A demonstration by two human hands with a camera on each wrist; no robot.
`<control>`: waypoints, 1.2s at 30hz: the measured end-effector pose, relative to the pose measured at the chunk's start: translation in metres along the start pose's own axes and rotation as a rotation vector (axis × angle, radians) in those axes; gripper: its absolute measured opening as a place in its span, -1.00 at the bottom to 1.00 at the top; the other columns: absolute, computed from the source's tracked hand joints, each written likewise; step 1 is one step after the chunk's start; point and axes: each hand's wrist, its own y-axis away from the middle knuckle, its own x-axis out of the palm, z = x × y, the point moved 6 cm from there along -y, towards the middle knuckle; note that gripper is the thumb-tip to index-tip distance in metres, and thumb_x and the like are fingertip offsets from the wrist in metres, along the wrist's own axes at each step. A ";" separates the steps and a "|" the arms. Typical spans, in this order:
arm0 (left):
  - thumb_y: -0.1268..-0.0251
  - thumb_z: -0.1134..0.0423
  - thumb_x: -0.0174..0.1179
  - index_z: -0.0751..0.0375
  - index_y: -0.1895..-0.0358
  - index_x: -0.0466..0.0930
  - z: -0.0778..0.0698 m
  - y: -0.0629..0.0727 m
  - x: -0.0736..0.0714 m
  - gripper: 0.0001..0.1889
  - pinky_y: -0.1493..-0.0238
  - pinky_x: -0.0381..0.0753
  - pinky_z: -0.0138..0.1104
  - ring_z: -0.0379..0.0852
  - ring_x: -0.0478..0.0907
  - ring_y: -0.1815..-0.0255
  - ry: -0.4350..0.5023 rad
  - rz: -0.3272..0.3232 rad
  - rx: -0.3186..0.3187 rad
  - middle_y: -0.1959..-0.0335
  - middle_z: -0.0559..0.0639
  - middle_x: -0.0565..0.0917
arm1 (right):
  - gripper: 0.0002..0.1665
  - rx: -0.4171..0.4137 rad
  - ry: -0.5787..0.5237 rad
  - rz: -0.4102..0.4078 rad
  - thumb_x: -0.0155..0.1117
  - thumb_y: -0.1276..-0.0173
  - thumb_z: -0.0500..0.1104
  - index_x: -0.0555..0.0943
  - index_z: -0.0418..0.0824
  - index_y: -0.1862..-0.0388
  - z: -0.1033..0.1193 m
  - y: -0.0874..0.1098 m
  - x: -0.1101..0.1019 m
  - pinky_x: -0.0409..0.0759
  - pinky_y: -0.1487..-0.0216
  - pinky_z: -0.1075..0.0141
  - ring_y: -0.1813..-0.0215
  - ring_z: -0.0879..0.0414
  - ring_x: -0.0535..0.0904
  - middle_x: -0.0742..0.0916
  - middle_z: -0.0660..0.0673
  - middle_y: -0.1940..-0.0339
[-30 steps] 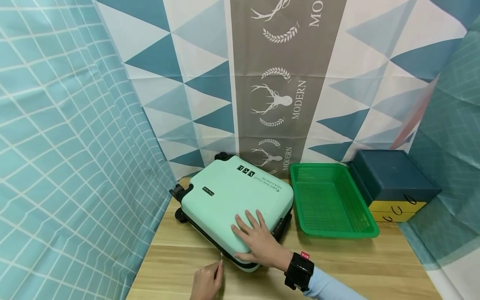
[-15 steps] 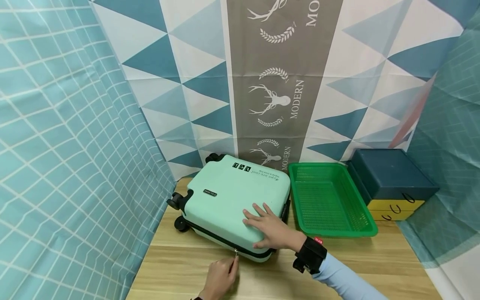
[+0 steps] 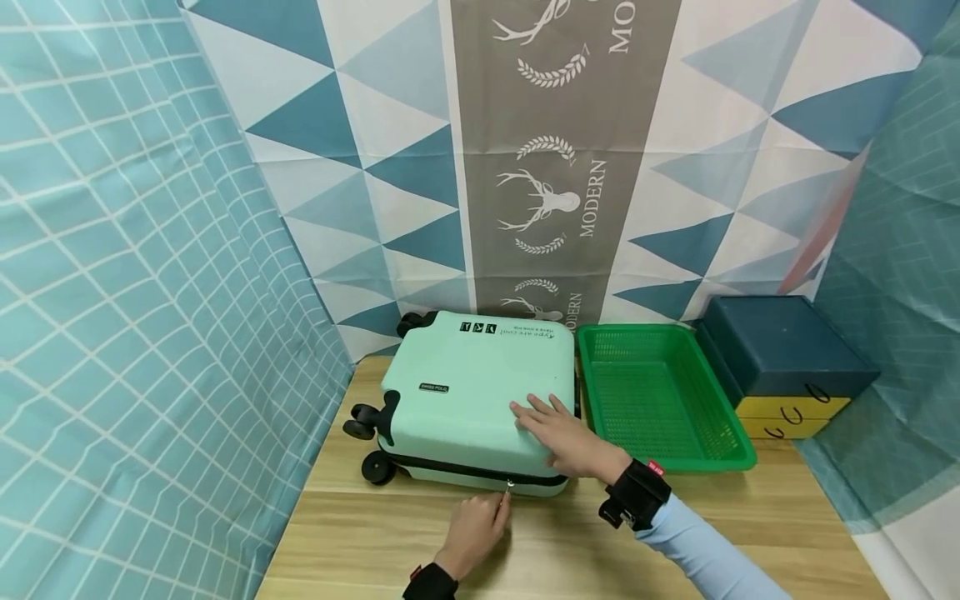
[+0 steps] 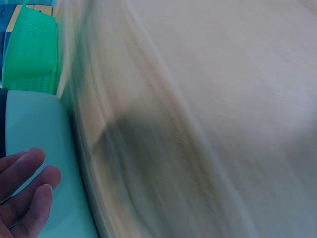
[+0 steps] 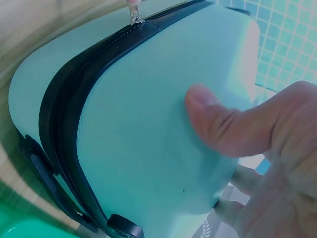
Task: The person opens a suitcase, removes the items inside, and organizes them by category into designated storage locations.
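Left hand pinching, right hand flat.

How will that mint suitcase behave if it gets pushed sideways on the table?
The suitcase looks hard-shelled, so probably stiff. Lying flat, it should slide rather than roll, since its wheels point sideways. The smooth shell may be slippery under the right hand.

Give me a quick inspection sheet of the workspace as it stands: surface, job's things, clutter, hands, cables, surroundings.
Surface: wooden table, light grain.
Job's things: mint suitcase lying flat, wheels to the left; black zip line along its near edge, zipper pull at that edge.
Clutter: green basket right of the suitcase, nothing seen inside; blue and yellow box beyond it.
Hands: left hand pinches the zipper pull; right hand lies flat on the suitcase top, fingers straight.
Cables: nothing seen.
Surroundings: patterned cloth backdrop behind, teal grid cloth at the sides.
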 end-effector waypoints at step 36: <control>-0.14 0.35 0.33 -0.12 0.77 0.08 0.009 0.001 -0.024 -0.41 0.67 -0.22 -0.55 -0.50 -0.31 0.73 -0.106 -0.176 0.046 0.76 -0.36 -0.15 | 0.06 -0.003 0.198 -0.177 0.55 -0.12 0.02 0.27 -0.26 -0.52 0.001 0.002 0.014 0.00 -0.46 -0.18 -0.52 -0.24 0.15 0.32 -0.24 -0.52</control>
